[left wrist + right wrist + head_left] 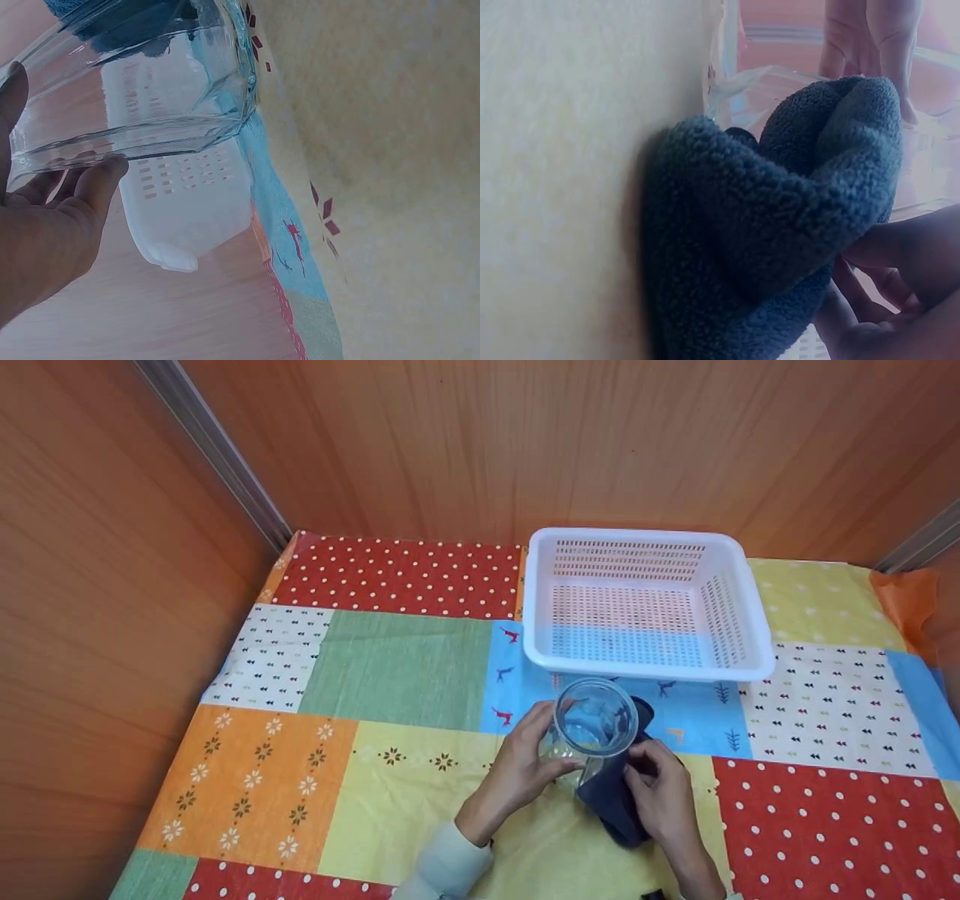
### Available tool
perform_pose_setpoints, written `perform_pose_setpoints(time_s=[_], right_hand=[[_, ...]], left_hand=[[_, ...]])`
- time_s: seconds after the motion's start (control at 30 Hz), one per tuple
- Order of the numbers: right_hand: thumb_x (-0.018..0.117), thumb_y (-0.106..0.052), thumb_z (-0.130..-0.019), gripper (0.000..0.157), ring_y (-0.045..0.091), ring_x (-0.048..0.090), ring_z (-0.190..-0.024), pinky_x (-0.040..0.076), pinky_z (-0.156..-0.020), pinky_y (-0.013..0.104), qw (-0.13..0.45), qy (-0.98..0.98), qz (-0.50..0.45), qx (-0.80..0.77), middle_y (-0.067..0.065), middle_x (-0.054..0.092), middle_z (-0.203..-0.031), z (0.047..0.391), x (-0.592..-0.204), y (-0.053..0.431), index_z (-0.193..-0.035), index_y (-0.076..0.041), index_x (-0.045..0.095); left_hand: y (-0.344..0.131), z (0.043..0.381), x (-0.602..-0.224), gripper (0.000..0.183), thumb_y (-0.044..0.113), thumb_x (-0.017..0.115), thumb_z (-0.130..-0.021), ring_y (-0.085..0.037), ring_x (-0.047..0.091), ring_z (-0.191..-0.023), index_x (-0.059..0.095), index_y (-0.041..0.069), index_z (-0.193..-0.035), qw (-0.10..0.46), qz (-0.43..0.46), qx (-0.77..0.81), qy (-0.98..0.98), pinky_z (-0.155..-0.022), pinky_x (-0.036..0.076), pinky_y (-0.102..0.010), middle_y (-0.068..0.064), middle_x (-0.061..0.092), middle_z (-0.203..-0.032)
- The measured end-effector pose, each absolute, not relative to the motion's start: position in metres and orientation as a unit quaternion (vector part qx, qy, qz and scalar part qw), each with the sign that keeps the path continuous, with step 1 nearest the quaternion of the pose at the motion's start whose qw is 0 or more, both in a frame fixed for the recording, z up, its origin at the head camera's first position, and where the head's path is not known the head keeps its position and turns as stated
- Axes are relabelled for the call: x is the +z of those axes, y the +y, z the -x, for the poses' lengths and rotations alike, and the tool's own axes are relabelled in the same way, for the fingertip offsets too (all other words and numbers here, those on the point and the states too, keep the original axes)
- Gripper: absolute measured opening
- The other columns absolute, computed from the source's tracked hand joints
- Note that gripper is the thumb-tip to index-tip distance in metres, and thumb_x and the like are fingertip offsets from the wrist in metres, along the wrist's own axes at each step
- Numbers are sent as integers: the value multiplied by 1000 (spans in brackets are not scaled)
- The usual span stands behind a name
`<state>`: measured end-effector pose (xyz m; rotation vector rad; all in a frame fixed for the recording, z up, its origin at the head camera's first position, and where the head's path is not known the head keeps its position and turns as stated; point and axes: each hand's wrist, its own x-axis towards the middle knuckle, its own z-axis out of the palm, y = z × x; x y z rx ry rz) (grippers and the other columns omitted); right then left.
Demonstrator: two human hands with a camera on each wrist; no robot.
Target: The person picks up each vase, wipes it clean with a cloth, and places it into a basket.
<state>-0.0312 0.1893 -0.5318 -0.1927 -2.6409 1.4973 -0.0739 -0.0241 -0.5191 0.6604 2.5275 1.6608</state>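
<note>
A clear glass jar (596, 718) stands in front of the basket, its round mouth tipped toward the head camera. My left hand (526, 757) grips its left side, with thumb and fingers around the glass in the left wrist view (150, 97). A dark blue-grey fluffy cloth (613, 804) lies against the jar's right side and hangs down toward the table. My right hand (664, 791) pinches this cloth beside the jar. In the right wrist view the folded cloth (757, 217) covers much of the jar.
A white plastic basket (534, 607) with slotted walls stands just beyond the jar. The table bears a patchwork-print cloth (405, 667). Wood-grain panels (480, 450) rise behind and at the left side.
</note>
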Motion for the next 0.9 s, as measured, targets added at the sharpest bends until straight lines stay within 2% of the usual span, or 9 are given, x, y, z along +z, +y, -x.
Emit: perform_pose_setpoints(time_s=[0.17,0.23,0.43,0.53,0.63,0.77,0.9], right_hand=[[65,17,-93,18,34,68,-105,63,-87,41,44,-863,72,498,17,68,-109,30,-524,187,-102,2,70],[66,17,-93,18,33,70,-104,63,-87,40,51,-862,67,500,17,68,-109,29,-518,186,-102,2,70],[70,18,-90,20,19,67,-104,60,-91,40,90,-858,46,504,10,66,-104,29,-500,182,-98,1,72],[69,19,-90,21,21,65,-106,58,-92,44,89,-853,50,512,9,65,-105,29,-498,181,-99,1,73],[69,18,-90,20,19,66,-107,57,-93,43,86,-849,49,519,9,65,-106,29,-501,182,-101,1,72],[68,19,-90,20,13,67,-103,60,-92,32,83,-851,48,517,11,66,-105,30,-506,183,-99,2,72],[67,20,-91,19,21,69,-105,61,-88,28,65,-858,56,506,13,66,-106,32,-514,185,-99,2,69]], left_hand=[[-24,74,-519,79,15,88,-86,-18,56,-134,51,16,-156,25,-210,532,820,-114,48,-42,-8,59,-147],[-24,73,-519,78,16,88,-86,-17,56,-134,51,16,-155,25,-208,530,822,-114,48,-42,-6,59,-147],[-24,73,-519,79,14,89,-86,-19,57,-134,51,15,-155,21,-211,526,824,-115,48,-43,-8,59,-147],[-24,73,-519,79,15,89,-85,-19,57,-134,52,15,-155,18,-212,523,825,-114,48,-43,-8,60,-146],[-24,73,-519,79,14,89,-85,-20,57,-134,52,14,-154,15,-212,525,824,-114,48,-43,-8,60,-146],[-25,73,-519,78,12,89,-84,-21,56,-136,52,12,-153,10,-221,527,821,-114,47,-42,-10,59,-147],[-25,73,-519,79,11,89,-84,-20,55,-137,52,12,-153,11,-225,528,819,-115,47,-42,-11,59,-147]])
